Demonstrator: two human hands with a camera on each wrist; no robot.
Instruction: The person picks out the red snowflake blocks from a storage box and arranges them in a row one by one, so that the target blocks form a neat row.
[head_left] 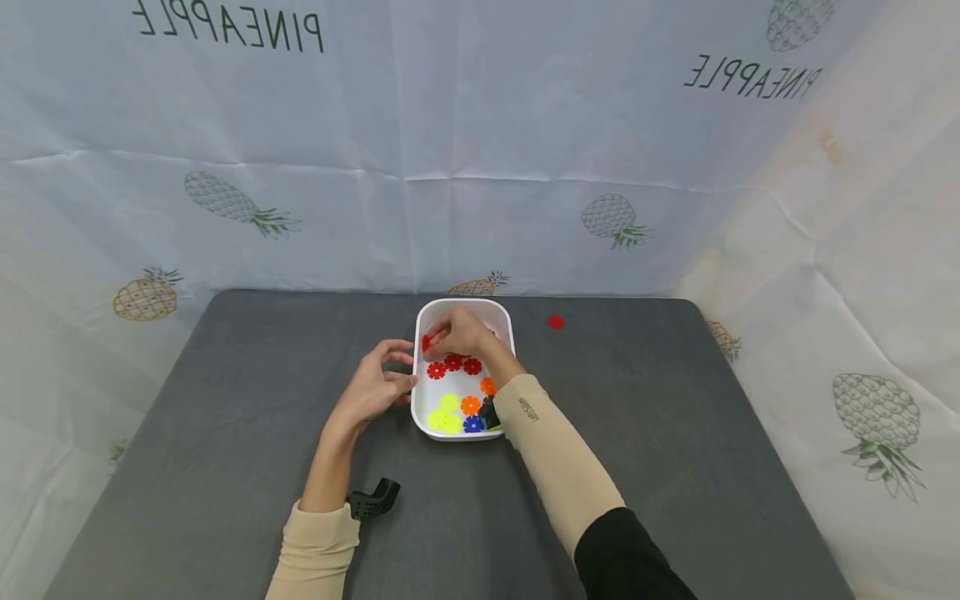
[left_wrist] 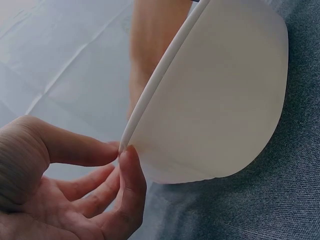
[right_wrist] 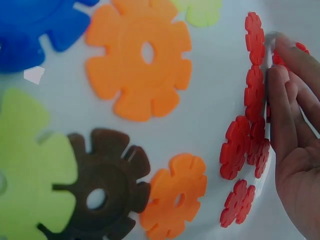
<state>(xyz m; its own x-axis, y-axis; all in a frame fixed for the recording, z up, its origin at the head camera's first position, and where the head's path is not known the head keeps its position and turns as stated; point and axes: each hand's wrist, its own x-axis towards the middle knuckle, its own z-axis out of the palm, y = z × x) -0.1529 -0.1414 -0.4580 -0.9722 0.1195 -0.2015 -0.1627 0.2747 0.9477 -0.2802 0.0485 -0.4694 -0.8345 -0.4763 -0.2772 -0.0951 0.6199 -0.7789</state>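
A white tray [head_left: 422, 400] with rounded corners holds notched plastic snowflake discs. My left hand [head_left: 372, 385] is at the tray's left side; in the left wrist view its thumb and a finger pinch the tray's rim [left_wrist: 150, 92]. My right hand [head_left: 461, 336] reaches into the far part of the tray. Its fingertips pinch a red snowflake disc [head_left: 426, 342] by the left wall, partly hidden by the fingers in the right wrist view. Just nearer lie several other red discs [right_wrist: 235, 147], some overlapping.
At the tray's near end lie yellow-green discs [head_left: 447, 417], orange discs [right_wrist: 138, 60], a blue disc [head_left: 472, 424] and a dark brown disc [right_wrist: 107, 175]. One red disc [head_left: 556, 322] lies outside the tray on the grey table [head_left: 637, 375]. A pineapple-print cloth [head_left: 487, 225] hangs behind.
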